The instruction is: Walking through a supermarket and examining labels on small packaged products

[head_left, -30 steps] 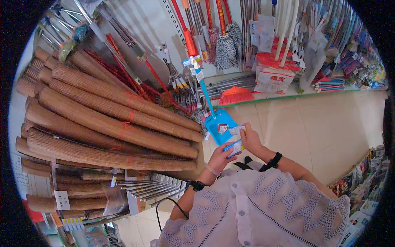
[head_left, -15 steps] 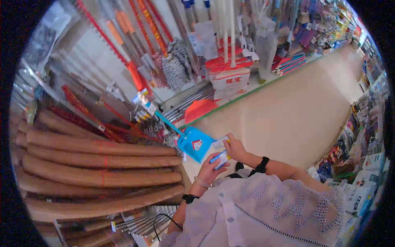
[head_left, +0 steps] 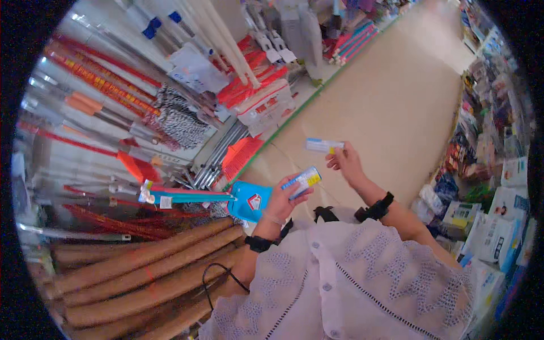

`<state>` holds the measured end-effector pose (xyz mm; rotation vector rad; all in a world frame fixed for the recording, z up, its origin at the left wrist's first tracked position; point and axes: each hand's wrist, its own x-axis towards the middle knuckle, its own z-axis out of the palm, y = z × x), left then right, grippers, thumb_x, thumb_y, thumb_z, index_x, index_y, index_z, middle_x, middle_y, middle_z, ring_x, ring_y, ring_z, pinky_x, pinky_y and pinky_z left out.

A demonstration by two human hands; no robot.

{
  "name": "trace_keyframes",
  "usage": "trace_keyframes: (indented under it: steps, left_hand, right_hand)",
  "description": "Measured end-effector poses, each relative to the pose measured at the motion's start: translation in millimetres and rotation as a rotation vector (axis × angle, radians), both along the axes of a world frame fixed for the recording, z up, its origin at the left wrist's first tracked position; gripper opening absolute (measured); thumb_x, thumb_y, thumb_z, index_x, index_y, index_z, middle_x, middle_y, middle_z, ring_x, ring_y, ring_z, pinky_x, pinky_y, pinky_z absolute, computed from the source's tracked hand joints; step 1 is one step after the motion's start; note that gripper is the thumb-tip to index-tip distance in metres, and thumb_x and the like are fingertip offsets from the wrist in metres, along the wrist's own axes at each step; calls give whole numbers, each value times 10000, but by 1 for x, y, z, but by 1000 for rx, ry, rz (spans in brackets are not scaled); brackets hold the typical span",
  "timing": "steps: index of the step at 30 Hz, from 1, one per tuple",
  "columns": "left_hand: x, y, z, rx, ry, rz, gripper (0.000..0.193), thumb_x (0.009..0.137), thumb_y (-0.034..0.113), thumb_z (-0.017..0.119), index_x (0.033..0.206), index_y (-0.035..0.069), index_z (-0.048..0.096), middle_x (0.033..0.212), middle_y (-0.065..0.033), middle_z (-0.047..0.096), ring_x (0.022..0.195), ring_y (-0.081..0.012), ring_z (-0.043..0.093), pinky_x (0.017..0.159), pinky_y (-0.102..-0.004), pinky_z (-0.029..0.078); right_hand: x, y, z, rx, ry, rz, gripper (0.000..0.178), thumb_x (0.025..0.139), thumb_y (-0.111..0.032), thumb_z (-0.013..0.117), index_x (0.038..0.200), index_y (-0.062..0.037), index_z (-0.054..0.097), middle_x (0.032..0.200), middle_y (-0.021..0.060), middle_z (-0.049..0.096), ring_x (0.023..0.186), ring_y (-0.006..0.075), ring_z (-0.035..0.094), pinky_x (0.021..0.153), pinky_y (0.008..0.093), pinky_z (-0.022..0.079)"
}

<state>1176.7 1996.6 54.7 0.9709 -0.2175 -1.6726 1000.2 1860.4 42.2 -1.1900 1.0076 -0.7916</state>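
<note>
A small blue, white and yellow box (head_left: 303,182) lies in my left hand (head_left: 281,202), the fingers closed around it. Out ahead and to the right, my right hand (head_left: 347,162) pinches a second flat packet (head_left: 323,145), white and blue with a yellow end, by its right edge. The two packets are apart. Just left of my left hand stands a blue dustpan (head_left: 249,199) with a long teal handle, partly hidden behind that hand.
Mops and brooms with long poles lean along the left, near a grey-and-white mop head (head_left: 180,119). Brown rolled mats (head_left: 153,272) are stacked at lower left. A green-edged shelf (head_left: 292,118) borders the tiled aisle (head_left: 374,107). Packaged goods (head_left: 498,226) line the right.
The view has turned to the right. My hands have moved apart: the right hand carries its packet away from the box in my left hand.
</note>
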Motion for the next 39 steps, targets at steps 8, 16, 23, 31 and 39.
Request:
trace_keyframes:
  steps: [8, 16, 23, 31, 39]
  left_hand:
    - [14, -73, -2, 26, -50, -229, 344, 854, 102, 503, 1175, 27, 405, 1075, -156, 538, 895, -289, 597, 682, -305, 529]
    - [6, -109, 15, -7, -53, -520, 349, 851, 121, 516, 1171, 31, 412, 1071, -137, 541, 888, -254, 603, 673, -279, 520]
    - [19, -109, 13, -26, -118, -567, 323, 857, 118, 507, 1156, 34, 422, 1052, -123, 552, 877, -233, 608, 666, -256, 514]
    - [28, -103, 19, -12, -170, -562, 310, 855, 101, 501, 1148, 30, 428, 1040, -123, 557, 858, -226, 613, 653, -252, 516]
    - [41, -99, 21, -34, -149, -496, 308, 843, 70, 483, 1138, -3, 433, 999, -150, 572, 812, -245, 625, 618, -257, 530]
  right_hand:
    - [-48, -4, 14, 229, -50, -153, 195, 874, -197, 487, 958, -23, 513, 781, 59, 582, 597, 115, 570, 507, 223, 442]
    - [-41, 19, -4, 253, 58, -258, 171, 846, -194, 540, 897, -32, 536, 699, 35, 566, 570, 104, 546, 492, 229, 432]
    - [-24, 21, 1, 181, 106, -291, 165, 833, -180, 551, 888, -25, 538, 691, 35, 568, 540, 92, 539, 452, 222, 418]
    - [-9, 27, 4, 158, 79, -237, 170, 829, -180, 554, 875, -17, 542, 677, 45, 567, 533, 99, 537, 460, 227, 421]
    - [0, 29, 13, 177, 16, -232, 144, 839, -143, 522, 916, -22, 516, 718, 52, 580, 560, 105, 546, 485, 230, 425]
